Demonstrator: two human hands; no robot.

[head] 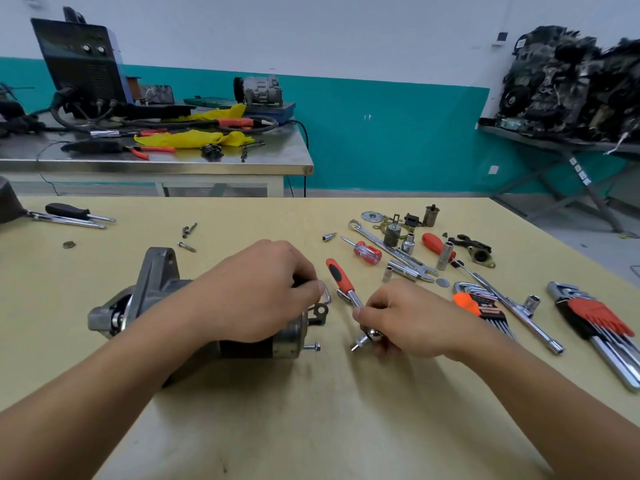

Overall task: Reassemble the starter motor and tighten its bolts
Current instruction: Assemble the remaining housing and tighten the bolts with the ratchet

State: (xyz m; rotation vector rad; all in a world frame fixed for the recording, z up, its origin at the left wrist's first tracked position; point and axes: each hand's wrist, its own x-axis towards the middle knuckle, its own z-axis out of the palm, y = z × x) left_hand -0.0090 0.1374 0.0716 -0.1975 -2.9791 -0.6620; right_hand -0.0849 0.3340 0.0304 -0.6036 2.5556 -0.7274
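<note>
The starter motor (145,299) lies on its side on the yellow table (311,410), its nose housing to the left. My left hand (256,289) lies over its body, fingers curled at the right end cap near a small metal bracket (320,311). A long bolt (311,348) sticks out of the end cap low down. My right hand (405,320) grips the head end of an orange-handled ratchet (341,278), whose socket tip (356,344) points down-left, just right of the motor.
Loose screws (187,237) lie behind the motor. Right of the hands are a red screwdriver (367,252), a spanner (391,249), sockets, small motor parts (393,230), two hex-key sets (595,323) and a T-handle wrench (519,313). Screwdrivers (74,214) lie far left.
</note>
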